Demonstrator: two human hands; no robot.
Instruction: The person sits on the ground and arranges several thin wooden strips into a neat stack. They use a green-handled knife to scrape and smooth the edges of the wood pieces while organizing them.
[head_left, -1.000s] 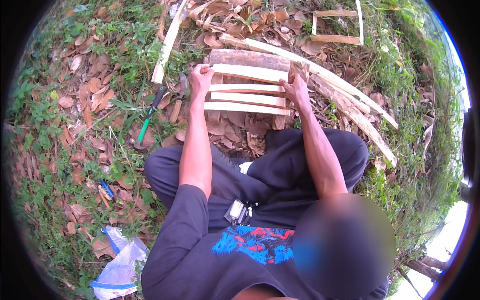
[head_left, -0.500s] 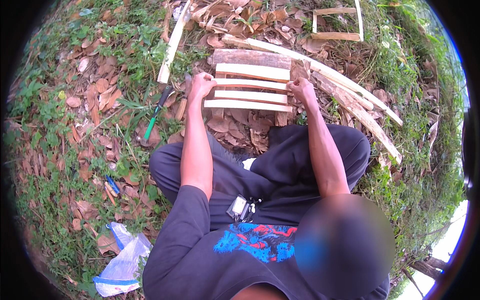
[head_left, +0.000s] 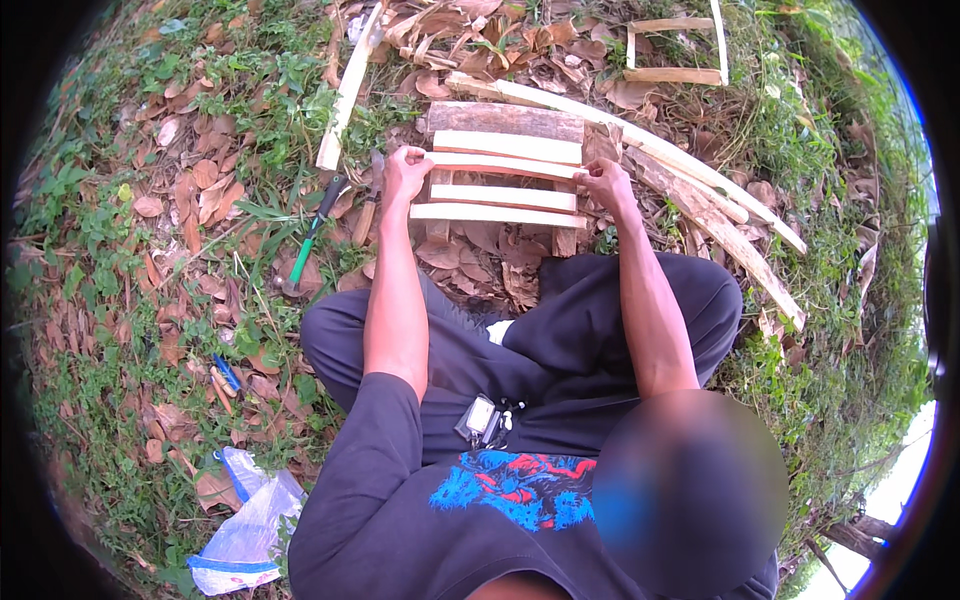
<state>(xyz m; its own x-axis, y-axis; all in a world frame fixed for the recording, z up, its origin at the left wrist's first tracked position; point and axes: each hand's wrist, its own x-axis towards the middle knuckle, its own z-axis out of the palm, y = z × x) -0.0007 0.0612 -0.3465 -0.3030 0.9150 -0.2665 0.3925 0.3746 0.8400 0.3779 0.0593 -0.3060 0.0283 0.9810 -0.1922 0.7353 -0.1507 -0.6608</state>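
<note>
A pale wooden slat [head_left: 505, 164] lies crosswise in front of me. My left hand [head_left: 404, 176] pinches its left end and my right hand [head_left: 606, 184] grips the right end, fingers closed on both sides. Just beyond it lies a wider pale slat [head_left: 508, 146], with a rough, bark-faced piece of wood [head_left: 505, 120] farther out. Nearer to me are a shorter slat [head_left: 503, 197] and a longer slat [head_left: 498, 215], roughly parallel. The slats rest across wooden supports, mostly hidden; the end of the right support [head_left: 565, 241] shows below them.
Left of the slats lie a wooden-handled knife [head_left: 367, 212] and a tool with a green-and-black handle [head_left: 312, 230]. Long wood strips [head_left: 690, 165] stretch along the right, below a small wooden frame [head_left: 677, 75]. Another strip [head_left: 345, 105] is at upper left, a plastic bag [head_left: 250, 530] at lower left.
</note>
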